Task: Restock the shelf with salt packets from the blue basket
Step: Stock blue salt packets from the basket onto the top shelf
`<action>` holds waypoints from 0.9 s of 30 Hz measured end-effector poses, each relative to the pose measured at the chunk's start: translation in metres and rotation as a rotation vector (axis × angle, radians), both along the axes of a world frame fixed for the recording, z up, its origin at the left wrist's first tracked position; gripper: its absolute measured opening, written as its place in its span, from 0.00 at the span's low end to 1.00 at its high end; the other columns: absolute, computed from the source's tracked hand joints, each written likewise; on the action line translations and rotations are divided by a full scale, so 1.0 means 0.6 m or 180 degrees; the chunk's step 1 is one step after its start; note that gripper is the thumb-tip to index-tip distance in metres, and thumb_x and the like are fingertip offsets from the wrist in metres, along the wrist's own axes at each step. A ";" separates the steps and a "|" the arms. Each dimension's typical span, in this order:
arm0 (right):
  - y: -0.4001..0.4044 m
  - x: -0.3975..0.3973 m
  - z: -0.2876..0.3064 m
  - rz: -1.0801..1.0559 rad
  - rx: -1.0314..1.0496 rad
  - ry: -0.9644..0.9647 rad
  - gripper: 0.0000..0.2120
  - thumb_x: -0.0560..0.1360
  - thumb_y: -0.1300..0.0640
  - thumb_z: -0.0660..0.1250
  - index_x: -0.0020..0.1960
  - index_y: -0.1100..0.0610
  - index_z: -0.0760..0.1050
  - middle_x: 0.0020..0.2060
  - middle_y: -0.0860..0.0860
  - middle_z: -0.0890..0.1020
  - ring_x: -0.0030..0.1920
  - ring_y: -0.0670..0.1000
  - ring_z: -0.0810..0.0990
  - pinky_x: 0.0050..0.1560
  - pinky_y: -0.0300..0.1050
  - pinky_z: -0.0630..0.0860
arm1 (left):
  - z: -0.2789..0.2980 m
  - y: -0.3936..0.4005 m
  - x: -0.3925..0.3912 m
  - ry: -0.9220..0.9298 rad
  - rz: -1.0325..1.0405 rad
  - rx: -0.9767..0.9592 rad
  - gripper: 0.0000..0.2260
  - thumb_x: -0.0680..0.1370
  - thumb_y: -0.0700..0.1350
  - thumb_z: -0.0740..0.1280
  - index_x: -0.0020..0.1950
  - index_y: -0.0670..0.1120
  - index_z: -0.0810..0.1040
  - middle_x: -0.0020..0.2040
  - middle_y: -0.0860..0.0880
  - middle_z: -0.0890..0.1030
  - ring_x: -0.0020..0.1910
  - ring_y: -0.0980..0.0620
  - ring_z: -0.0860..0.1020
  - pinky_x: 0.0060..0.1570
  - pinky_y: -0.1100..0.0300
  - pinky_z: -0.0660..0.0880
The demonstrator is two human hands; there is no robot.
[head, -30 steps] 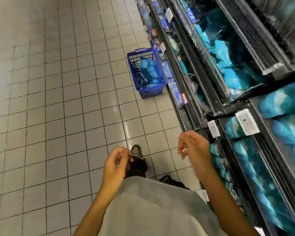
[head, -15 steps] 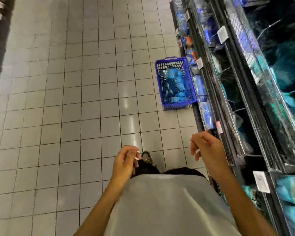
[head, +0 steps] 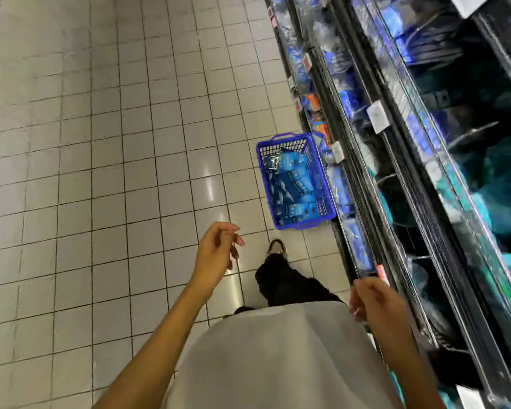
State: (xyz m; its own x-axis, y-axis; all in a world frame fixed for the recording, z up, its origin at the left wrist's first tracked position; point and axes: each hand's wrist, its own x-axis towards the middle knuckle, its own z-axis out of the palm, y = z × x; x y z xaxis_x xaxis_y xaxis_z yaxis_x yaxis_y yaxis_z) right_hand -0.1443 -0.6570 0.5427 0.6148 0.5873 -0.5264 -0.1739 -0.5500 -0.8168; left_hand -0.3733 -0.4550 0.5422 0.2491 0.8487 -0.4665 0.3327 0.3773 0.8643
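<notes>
Head view: we look down a supermarket aisle of pale square floor tiles with dark grout. Our left hand hangs over the tiles with fingers loosely curled and holding nothing. Our right hand is near the front edge of the dark metal shelf unit on our right, its fingers also loosely bent and empty. The two hands are well apart, with our grey shirt between the forearms. The blue plastic lattice basket stands on the floor ahead of us, just beside the lowest shelf, and blue salt packets lie piled inside it. Between us and the basket we see a dark trouser leg and one shoe on the tiles. The shelves hold more blue and teal packets, blurred, and white price tags are clipped to the shelf edges.
</notes>
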 end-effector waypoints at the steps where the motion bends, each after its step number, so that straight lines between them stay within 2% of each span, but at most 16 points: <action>1: 0.033 0.017 -0.011 0.0099 0.0001 -0.0031 0.10 0.81 0.65 0.64 0.41 0.66 0.75 0.28 0.54 0.78 0.26 0.48 0.74 0.25 0.37 0.70 | -0.001 0.019 0.010 0.0083 0.0036 -0.0025 0.08 0.86 0.41 0.58 0.56 0.43 0.77 0.39 0.53 0.82 0.33 0.56 0.77 0.29 0.59 0.71; 6: 0.223 0.083 -0.031 0.0681 0.0052 0.0025 0.13 0.81 0.65 0.65 0.38 0.58 0.75 0.26 0.52 0.79 0.26 0.48 0.74 0.25 0.39 0.70 | 0.001 0.088 0.031 0.0387 0.0281 -0.0101 0.09 0.86 0.44 0.59 0.56 0.43 0.77 0.43 0.46 0.83 0.36 0.50 0.78 0.29 0.63 0.73; 8: 0.307 0.102 -0.028 0.0833 0.0125 0.0077 0.14 0.81 0.65 0.64 0.37 0.57 0.74 0.26 0.51 0.77 0.26 0.48 0.73 0.25 0.40 0.69 | 0.001 0.115 0.035 0.0379 0.0363 -0.0145 0.08 0.85 0.44 0.60 0.55 0.43 0.78 0.44 0.44 0.83 0.36 0.52 0.79 0.30 0.65 0.73; 10: 0.379 0.114 -0.023 0.0942 0.0168 0.0110 0.14 0.80 0.65 0.64 0.37 0.57 0.74 0.25 0.50 0.76 0.25 0.46 0.71 0.26 0.38 0.68 | 0.002 0.141 0.038 0.0366 0.0454 -0.0221 0.08 0.85 0.46 0.61 0.55 0.44 0.78 0.44 0.45 0.83 0.36 0.57 0.79 0.31 0.66 0.74; 14: 0.498 0.128 -0.018 0.1041 0.0273 0.0103 0.12 0.81 0.64 0.64 0.39 0.64 0.73 0.24 0.50 0.76 0.25 0.44 0.72 0.26 0.35 0.68 | -0.004 0.235 0.056 0.0339 0.0449 -0.0270 0.07 0.85 0.45 0.62 0.53 0.46 0.78 0.41 0.49 0.83 0.34 0.56 0.78 0.28 0.64 0.72; 17: 0.556 0.129 -0.028 0.0792 0.0168 0.0144 0.12 0.81 0.63 0.64 0.40 0.65 0.73 0.24 0.49 0.77 0.24 0.43 0.74 0.24 0.35 0.69 | -0.018 0.327 0.080 0.0404 0.0208 -0.0352 0.07 0.85 0.45 0.61 0.54 0.47 0.78 0.40 0.51 0.83 0.33 0.56 0.78 0.26 0.62 0.71; 20: 0.598 0.126 -0.054 0.0420 -0.0036 0.0167 0.13 0.81 0.64 0.64 0.37 0.59 0.73 0.23 0.49 0.77 0.23 0.43 0.73 0.24 0.34 0.69 | -0.044 0.429 0.118 0.0326 -0.0012 -0.0653 0.08 0.85 0.44 0.60 0.54 0.47 0.78 0.41 0.50 0.84 0.32 0.54 0.77 0.26 0.62 0.70; 24: 0.637 0.128 -0.115 -0.0130 -0.0420 0.0202 0.15 0.81 0.64 0.64 0.36 0.56 0.73 0.21 0.48 0.75 0.20 0.41 0.71 0.21 0.34 0.68 | -0.103 0.553 0.191 0.0559 -0.0802 -0.0904 0.08 0.85 0.44 0.60 0.54 0.46 0.78 0.42 0.46 0.84 0.32 0.54 0.78 0.25 0.62 0.71; 27: 0.657 0.140 -0.183 -0.0636 -0.0716 0.0464 0.11 0.81 0.63 0.64 0.40 0.58 0.74 0.24 0.47 0.77 0.23 0.45 0.74 0.21 0.36 0.70 | -0.168 0.625 0.249 0.0784 -0.1372 -0.1120 0.08 0.85 0.42 0.59 0.54 0.42 0.77 0.38 0.50 0.83 0.30 0.56 0.77 0.24 0.63 0.71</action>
State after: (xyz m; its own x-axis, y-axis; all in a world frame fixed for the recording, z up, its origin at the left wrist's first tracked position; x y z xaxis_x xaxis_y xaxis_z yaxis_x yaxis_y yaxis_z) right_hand -0.0605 -0.2628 0.4330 0.6148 0.3217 -0.7201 -0.4028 -0.6569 -0.6374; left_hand -0.2239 -0.0798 0.4411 0.3852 0.4798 -0.7883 0.6933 0.4133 0.5903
